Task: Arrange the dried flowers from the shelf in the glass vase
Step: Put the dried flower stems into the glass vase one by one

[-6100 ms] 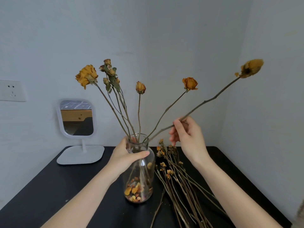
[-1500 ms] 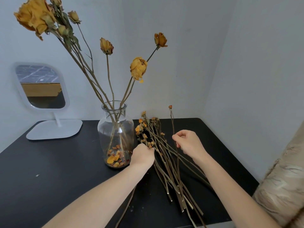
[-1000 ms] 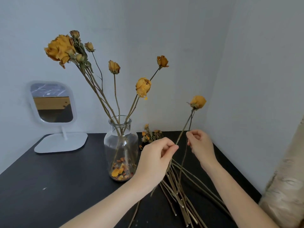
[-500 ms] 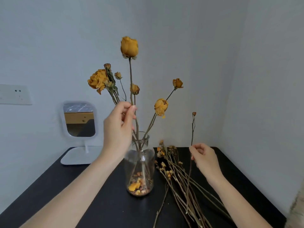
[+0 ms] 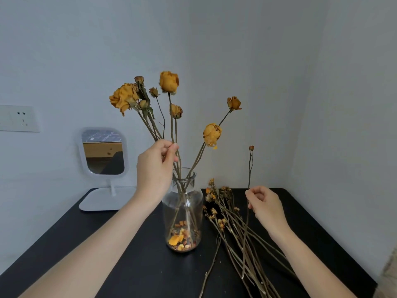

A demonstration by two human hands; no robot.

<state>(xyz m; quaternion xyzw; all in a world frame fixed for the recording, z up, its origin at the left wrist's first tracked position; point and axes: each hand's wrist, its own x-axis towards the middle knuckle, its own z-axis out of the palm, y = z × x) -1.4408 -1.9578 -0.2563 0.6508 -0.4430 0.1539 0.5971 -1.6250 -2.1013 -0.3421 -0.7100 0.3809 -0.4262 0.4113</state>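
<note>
Standing on the black shelf (image 5: 107,254), the glass vase (image 5: 182,211) held several dried yellow roses, with loose petals (image 5: 181,238) gathered at its bottom. The left hand (image 5: 154,168) was raised just above the vase's mouth, thumb and fingertips pinched on the stem of the tallest rose (image 5: 169,81), whose lower end ran down into the neck. Other blooms fanned out around it, a large one (image 5: 123,97) leaning left and two (image 5: 212,134) leaning right. Just right of the vase, a loose pile of dried stems (image 5: 236,233) lay on the shelf, its small flower heads pointing toward the wall. The right hand (image 5: 265,203) hovered over this pile, fingers curled closed on a thin twig (image 5: 250,164) that stood nearly upright and was tipped by a tiny bud. At the back left, a small white mirror (image 5: 103,155) stood on its base, below a wall socket (image 5: 19,118).
</note>
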